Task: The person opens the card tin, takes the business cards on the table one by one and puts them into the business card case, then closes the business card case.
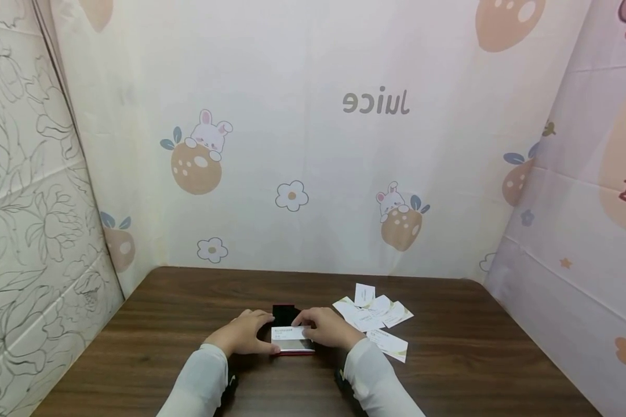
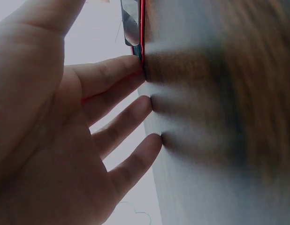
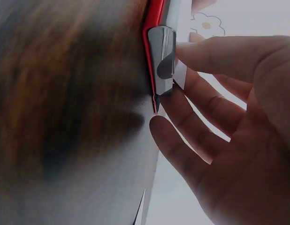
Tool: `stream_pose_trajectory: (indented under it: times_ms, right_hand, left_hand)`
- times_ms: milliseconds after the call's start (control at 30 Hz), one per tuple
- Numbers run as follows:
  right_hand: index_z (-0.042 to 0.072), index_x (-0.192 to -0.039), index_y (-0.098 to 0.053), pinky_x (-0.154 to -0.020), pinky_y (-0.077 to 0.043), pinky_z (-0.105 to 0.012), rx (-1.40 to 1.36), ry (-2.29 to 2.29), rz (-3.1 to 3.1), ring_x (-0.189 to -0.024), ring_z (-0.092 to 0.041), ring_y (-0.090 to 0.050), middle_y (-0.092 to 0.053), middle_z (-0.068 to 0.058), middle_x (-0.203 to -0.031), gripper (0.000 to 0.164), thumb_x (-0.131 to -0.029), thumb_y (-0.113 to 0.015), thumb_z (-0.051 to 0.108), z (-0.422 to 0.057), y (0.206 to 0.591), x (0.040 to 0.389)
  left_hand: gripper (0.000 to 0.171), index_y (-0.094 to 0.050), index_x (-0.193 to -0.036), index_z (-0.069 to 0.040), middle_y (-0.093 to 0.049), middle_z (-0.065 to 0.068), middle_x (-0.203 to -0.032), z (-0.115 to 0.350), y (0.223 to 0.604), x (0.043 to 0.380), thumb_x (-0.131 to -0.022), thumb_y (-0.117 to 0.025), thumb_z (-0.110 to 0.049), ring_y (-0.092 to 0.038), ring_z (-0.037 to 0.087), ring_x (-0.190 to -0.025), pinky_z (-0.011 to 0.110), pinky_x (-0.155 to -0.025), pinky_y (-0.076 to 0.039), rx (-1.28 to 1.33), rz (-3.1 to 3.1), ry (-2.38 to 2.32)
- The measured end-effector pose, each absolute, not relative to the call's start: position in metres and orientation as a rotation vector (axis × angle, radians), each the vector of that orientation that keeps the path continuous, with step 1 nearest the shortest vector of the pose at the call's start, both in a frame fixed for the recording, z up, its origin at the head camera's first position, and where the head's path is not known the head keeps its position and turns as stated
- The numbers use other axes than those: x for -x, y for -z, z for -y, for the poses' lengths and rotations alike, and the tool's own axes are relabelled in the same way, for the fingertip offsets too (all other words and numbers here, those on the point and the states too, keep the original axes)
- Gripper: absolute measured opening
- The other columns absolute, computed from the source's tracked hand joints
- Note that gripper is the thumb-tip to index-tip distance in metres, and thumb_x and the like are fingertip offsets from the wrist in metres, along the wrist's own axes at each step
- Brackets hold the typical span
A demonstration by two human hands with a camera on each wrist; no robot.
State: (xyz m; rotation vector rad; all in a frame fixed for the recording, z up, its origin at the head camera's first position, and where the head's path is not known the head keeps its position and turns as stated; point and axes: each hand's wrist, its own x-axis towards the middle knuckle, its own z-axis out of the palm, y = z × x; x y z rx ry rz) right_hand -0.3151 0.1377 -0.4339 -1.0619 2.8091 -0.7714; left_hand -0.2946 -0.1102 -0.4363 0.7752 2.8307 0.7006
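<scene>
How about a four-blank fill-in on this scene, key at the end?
1. The right hand touches a white ____ at the open case.
2. The loose cards lie to the person's ____ of the case.
3. The case's edging is ____.
4. The mirrored English word reads ____.

Missing: card; right; red; Juice.

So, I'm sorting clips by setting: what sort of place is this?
Probably a small screened-off tabletop workspace: a brown wood-grain table with cloth-like printed sheets on three sides and white cards spread on it.
</scene>
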Motion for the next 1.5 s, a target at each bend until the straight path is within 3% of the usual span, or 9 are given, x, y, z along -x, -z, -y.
stream_pose_trajectory:
  times_ms: [1100,1500]
  right_hand:
    - [0.008,-0.113,-0.077,-0.084,-0.051,-0.03,1.156,0.6,-2.814,-0.096,-0.014,-0.063,-0.069,-0.001,-0.103,0.022,-0.093,-0.068,0.004,-0.139,0.433,0.314]
    - [0.003,-0.116,-0.073,-0.088,-0.052,-0.044,0.951,0.641,-2.876,-0.102,-0.025,-0.064,-0.069,-0.008,-0.107,0.025,-0.091,-0.068,0.004,-0.175,0.418,0.335]
  left_hand:
    - [0.078,-0.056,-0.139,-0.002,-0.052,0.015,-0.142,0.111,0.437,0.295,-0.083,-0.079,-0.05,-0.044,0.038,-0.131,0.065,-0.103,-0.036,-0.755,-2.817,-0.692]
    - [0.077,-0.057,-0.139,-0.001,-0.053,0.016,-0.142,0.111,0.436,0.293,-0.082,-0.08,-0.048,-0.044,0.039,-0.13,0.066,-0.103,-0.035,-0.777,-2.819,-0.722]
